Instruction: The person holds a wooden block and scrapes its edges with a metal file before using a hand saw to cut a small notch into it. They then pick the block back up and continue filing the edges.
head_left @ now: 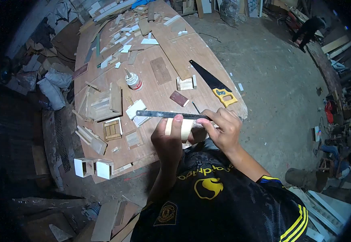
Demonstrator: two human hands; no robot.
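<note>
My left hand (168,139) is closed around a small pale wooden piece (186,128), held just off the near edge of the workbench in front of my shirt. My right hand (224,128) grips the right end of a dark flat metal strip (163,115) with a hole at its far left end. The strip lies across the top of the wooden piece, and a digit of my left hand touches it. Part of the piece is hidden by my fingers. Just beyond my hands are a pencil (196,107) and a dark red block (179,99).
On the wooden workbench (151,90) lie a handsaw (211,78) with a yellow handle, a white glue bottle (133,81), a wooden box frame (107,103) and several small wooden assemblies. Scraps cover its far end. Another person (310,30) bends over at the far right.
</note>
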